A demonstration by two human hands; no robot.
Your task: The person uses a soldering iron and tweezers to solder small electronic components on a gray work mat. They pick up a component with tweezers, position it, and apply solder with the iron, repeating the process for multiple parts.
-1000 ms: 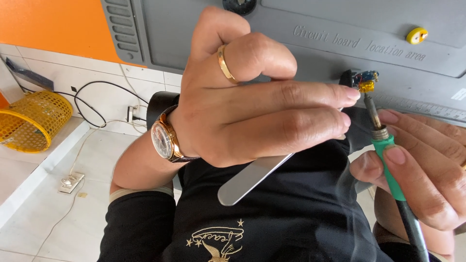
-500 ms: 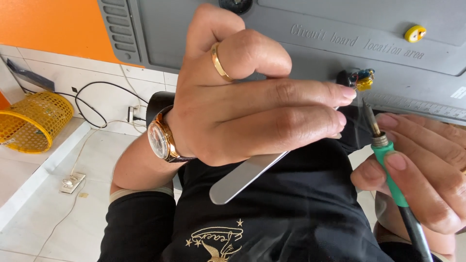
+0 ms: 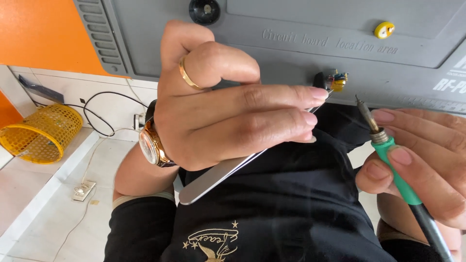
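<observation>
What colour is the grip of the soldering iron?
Green, on the soldering iron's plastic grip, seen in the head view.

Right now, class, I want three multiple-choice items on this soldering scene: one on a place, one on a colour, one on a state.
1. Where is the basket? A left, on the floor; B on the mat; C in a hand.
2. The iron's grip is: A red; B green; C white.
3. The tweezers are: A lying on the mat; B held in the left hand; C in the basket.

Answers: 1 A, it sits low at left. 2 B, green shows between the right hand's fingers. 3 B, the left hand pinches them.
</observation>
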